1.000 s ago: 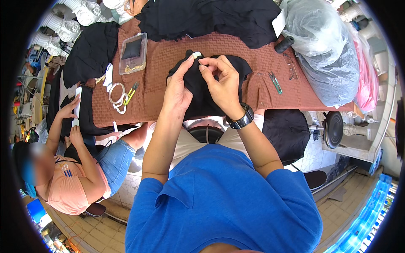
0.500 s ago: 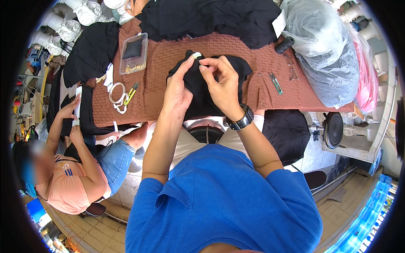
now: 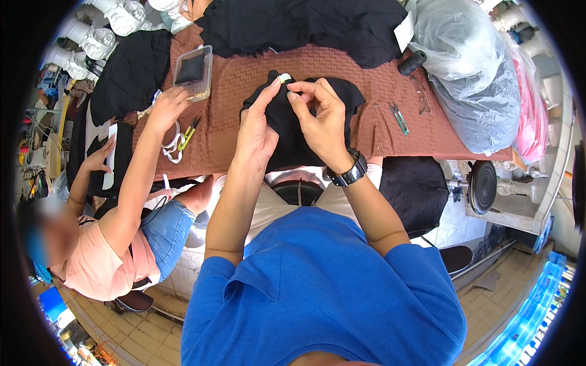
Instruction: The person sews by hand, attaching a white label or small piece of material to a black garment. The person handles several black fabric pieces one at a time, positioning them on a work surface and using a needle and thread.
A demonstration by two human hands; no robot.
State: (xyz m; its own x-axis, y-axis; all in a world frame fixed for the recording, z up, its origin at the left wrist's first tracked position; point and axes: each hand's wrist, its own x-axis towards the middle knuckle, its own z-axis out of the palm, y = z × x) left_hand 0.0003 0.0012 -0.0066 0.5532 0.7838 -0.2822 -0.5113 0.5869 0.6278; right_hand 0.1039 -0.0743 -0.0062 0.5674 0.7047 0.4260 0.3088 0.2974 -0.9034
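Black cloth [image 3: 282, 149] is bunched at the near edge of the table, with my hands over it. My left hand [image 3: 257, 131] grips its upper part between thumb and fingers, where a small white tag [image 3: 285, 78] shows at the thumb tip. Close beside the tag, my right hand [image 3: 321, 116] is closed in a pinch, thumb against forefinger. Whatever lies between those fingertips is too small to make out. The right wrist carries a black watch [image 3: 349, 172].
A brown cloth [image 3: 238, 79] covers the table. On it are a clear plastic box [image 3: 209, 76], yellow snips [image 3: 190, 134], green snips [image 3: 398, 119], a black thread spool [image 3: 412, 63], eyeglasses [image 3: 422, 100] and a large plastic bag [image 3: 470, 79]. A co-worker's arm [image 3: 137, 158] reaches in at left.
The co-worker at left has stretched one arm over the table to the clear box, which has shifted slightly. My own hands and the black cloth have barely moved.
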